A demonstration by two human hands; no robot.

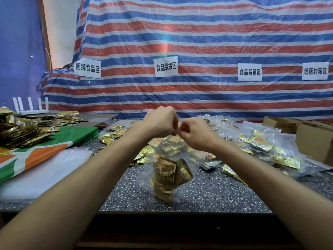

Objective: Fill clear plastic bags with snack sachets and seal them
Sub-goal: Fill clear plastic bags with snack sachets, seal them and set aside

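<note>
Your left hand [160, 121] and right hand [194, 134] meet at the top edge of the clear plastic bag [165, 156], the fingers of both curled and pinching its seal strip; the bag hangs below them over the speckled counter [207, 193], with gold snack sachets [167, 177] slumped at its bottom. The pinch seems to cover only part of the strip; release before pressing along to both corners and the mouth may stay partly open; the sachets' weight could also drag the thin plastic out of your pinch.
</note>
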